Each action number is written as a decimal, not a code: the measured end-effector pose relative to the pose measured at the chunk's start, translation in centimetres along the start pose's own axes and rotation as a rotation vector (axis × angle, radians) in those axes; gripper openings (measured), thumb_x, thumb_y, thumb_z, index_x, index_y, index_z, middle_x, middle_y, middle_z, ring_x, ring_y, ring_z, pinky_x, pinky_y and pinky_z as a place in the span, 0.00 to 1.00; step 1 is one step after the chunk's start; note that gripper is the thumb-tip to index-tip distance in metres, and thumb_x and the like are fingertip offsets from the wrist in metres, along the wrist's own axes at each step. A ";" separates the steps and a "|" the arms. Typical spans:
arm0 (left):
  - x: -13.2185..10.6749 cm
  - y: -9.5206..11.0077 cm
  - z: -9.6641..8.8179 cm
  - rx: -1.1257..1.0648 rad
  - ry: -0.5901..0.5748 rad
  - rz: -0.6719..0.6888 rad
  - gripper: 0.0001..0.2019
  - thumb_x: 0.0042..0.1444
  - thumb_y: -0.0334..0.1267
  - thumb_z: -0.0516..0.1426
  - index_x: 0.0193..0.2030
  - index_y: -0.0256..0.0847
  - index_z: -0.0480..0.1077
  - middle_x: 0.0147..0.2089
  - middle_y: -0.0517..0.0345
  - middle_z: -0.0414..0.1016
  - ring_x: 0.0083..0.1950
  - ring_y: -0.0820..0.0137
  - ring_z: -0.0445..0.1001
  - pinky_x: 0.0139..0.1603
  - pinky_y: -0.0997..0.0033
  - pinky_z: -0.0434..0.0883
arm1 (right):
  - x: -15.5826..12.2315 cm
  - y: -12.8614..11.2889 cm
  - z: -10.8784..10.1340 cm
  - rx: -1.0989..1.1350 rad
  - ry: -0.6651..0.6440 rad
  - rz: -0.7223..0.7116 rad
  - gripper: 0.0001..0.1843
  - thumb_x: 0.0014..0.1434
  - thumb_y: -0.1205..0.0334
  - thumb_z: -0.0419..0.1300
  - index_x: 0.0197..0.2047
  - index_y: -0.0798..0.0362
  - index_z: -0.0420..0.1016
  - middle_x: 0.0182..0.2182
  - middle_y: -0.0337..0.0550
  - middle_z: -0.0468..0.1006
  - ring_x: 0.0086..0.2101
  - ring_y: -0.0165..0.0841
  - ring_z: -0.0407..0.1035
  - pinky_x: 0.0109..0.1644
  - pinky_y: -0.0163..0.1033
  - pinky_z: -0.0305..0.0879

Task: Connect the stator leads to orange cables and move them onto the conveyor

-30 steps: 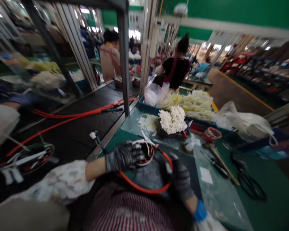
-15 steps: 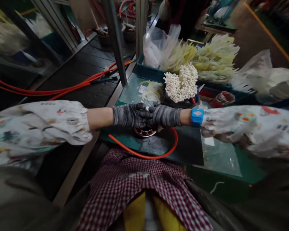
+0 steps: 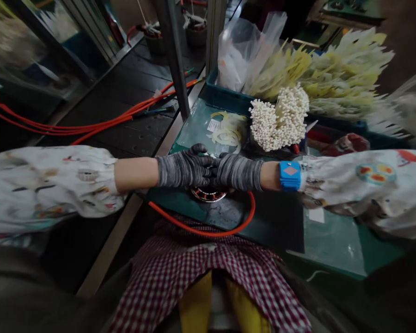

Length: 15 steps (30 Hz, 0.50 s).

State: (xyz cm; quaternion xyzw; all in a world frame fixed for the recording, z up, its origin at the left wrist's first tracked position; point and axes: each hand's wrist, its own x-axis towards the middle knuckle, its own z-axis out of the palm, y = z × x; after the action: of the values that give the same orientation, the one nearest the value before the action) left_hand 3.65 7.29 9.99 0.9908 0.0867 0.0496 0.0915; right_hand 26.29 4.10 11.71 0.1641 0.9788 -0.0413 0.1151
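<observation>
My left hand (image 3: 184, 167), in a grey striped knit glove, reaches in from the left with its thumb lifted and its fingers stretched out. Its fingertips meet those of my right hand (image 3: 238, 171), gloved alike, whose fingers are bent and closed; what they hold, if anything, is hidden. Both hands are over a round metal-rimmed part (image 3: 209, 195) with copper-coloured segments, which looks like a motor stator. Only its near edge shows below the gloves. An orange cable (image 3: 208, 233) curves around in front of it, its free end at the left.
Behind my hands stand a bundle of thin white-tipped sticks (image 3: 279, 118) and a blue bin (image 3: 225, 95) with yellowish sleeves. Pale rings (image 3: 229, 132) lie on a plastic bag. Orange cables (image 3: 104, 129) cross the dark slatted surface at left, beside a metal post (image 3: 175, 60).
The view has shifted, so the bin and bundle appear larger and further right. My left thumb is raised more, and the white bit between my fingertips is now mostly hidden.
</observation>
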 end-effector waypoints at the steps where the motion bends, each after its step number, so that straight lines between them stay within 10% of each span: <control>1: -0.4 0.3 0.1 0.010 0.023 -0.029 0.17 0.70 0.33 0.57 0.48 0.59 0.87 0.53 0.63 0.92 0.66 0.57 0.83 0.85 0.44 0.66 | -0.3 -0.3 0.1 0.011 0.038 0.004 0.07 0.72 0.63 0.71 0.52 0.50 0.87 0.57 0.47 0.89 0.47 0.40 0.83 0.50 0.46 0.80; 5: -3.1 0.9 0.8 -0.003 0.053 -0.115 0.15 0.71 0.36 0.57 0.43 0.57 0.86 0.50 0.63 0.91 0.58 0.58 0.84 0.83 0.47 0.68 | -2.5 -1.0 1.6 0.027 0.239 0.018 0.16 0.82 0.68 0.56 0.50 0.46 0.86 0.55 0.45 0.91 0.50 0.40 0.83 0.51 0.47 0.79; 11: -7.2 -0.6 2.2 -0.001 0.080 -0.085 0.19 0.71 0.37 0.59 0.57 0.67 0.86 0.59 0.73 0.91 0.59 0.66 0.84 0.76 0.65 0.68 | -6.6 -2.0 7.1 0.091 0.533 0.100 0.14 0.83 0.63 0.59 0.55 0.39 0.87 0.59 0.39 0.91 0.53 0.38 0.83 0.57 0.51 0.79; 15: -5.6 -0.7 0.7 -0.028 0.055 -0.032 0.15 0.71 0.50 0.65 0.62 0.68 0.84 0.64 0.68 0.89 0.67 0.59 0.80 0.80 0.58 0.63 | -6.6 -6.9 11.4 0.315 0.916 0.467 0.18 0.80 0.62 0.64 0.67 0.35 0.82 0.65 0.42 0.88 0.60 0.41 0.82 0.64 0.52 0.80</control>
State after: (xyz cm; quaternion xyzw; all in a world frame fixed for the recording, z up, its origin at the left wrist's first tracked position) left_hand -1.88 6.84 8.66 0.9862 0.1042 0.0768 0.1035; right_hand 32.55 -5.78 2.58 0.3938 0.8484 -0.0850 -0.3435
